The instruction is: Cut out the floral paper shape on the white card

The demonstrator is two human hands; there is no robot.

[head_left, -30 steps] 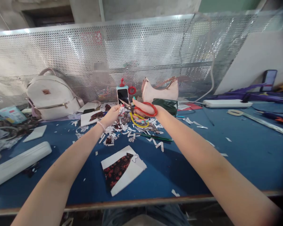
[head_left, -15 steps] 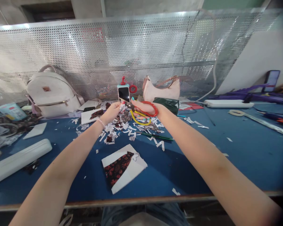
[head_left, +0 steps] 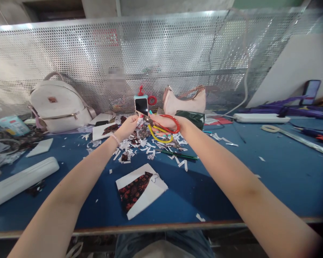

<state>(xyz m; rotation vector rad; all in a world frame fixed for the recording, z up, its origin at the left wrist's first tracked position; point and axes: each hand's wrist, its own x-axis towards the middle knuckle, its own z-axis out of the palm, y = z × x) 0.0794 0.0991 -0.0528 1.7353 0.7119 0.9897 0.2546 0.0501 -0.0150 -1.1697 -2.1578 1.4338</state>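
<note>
My right hand is wrapped round a pair of scissors with one red and one yellow handle loop. Their blades point left toward my left hand, which pinches a small white and red scrap at the blade tips. How far the blades are apart is too small to tell. Below both hands lies a heap of cut white paper strips and dark scraps. Nearer the table's front edge rests a white card with a dark floral fabric piece on it and a small drawn heart.
Behind my hands stand a phone, a pale backpack and a pink handbag. A green cutter lies on the strips. A white roll is at left, a tape roll at right.
Hardly anything differs. Both hands stay at the scrap with the scissors, and the whole view has shifted very slightly.
</note>
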